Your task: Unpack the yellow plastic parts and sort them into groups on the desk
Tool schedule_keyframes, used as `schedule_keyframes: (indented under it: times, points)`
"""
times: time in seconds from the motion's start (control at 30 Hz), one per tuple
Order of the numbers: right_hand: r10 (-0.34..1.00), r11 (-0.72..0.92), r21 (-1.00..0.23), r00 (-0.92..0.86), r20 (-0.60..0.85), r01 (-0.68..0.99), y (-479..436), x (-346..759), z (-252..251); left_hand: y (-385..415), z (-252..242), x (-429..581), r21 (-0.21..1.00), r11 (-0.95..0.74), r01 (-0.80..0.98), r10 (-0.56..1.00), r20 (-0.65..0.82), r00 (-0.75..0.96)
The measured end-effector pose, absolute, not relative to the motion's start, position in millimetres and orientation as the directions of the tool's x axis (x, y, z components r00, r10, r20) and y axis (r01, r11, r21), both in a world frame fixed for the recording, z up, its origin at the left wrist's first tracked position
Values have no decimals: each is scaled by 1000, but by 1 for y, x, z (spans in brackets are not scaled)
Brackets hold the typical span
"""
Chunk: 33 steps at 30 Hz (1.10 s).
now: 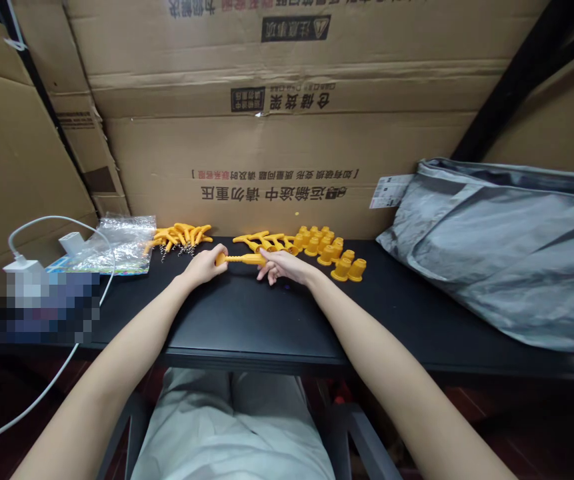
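A yellow plastic rod-like piece (243,259) with a ribbed stem is stretched level between my two hands, just above the black table. My left hand (205,266) is closed around its left end. The thumb and fingers of my right hand (287,266) pinch its right end, with the other fingers loosely curled below. Behind my left hand lies a pile of yellow handles (181,233) with thin metal spirals sticking out. Several yellow branched pieces (259,239) lie behind my right hand. Rows of small yellow cups (327,253) stand to their right.
A clear plastic bag (134,240) lies at the back left, near a white charger (24,273) with a white cable (61,218). A large grey bag (507,247) fills the right side of the black table (261,320). Cardboard (287,140) stands along the back.
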State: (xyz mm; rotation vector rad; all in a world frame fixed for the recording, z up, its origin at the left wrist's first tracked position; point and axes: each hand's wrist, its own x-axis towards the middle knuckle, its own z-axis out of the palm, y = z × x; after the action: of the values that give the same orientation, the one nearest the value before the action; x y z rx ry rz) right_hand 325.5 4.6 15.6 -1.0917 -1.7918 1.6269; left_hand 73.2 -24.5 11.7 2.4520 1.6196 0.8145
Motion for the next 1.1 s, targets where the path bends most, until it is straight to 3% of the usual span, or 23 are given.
schedule_keyframes:
  times: [0.2, 0.3, 0.47, 0.9, 1.1]
  points:
    - [831, -40, -945, -514, -212, 325, 6, 318, 15, -23, 12, 74, 405, -449, 796, 873, 388, 295]
    - [802, -93, -953, -546, -244, 289, 6, 322, 18, -22, 13, 73, 422, -445, 790, 876, 387, 287]
    - [803, -50, -988, -582, -127, 147, 4, 328, 17, -21, 11, 70, 421, -436, 795, 878, 394, 273]
    - [848, -20, -967, -509, -150, 253, 4, 312, 15, -21, 11, 69, 463, -408, 787, 898, 359, 254]
    - [848, -10, -984, -520, -103, 178, -1, 318, 17, -19, 9, 67, 444, -411, 796, 894, 369, 256]
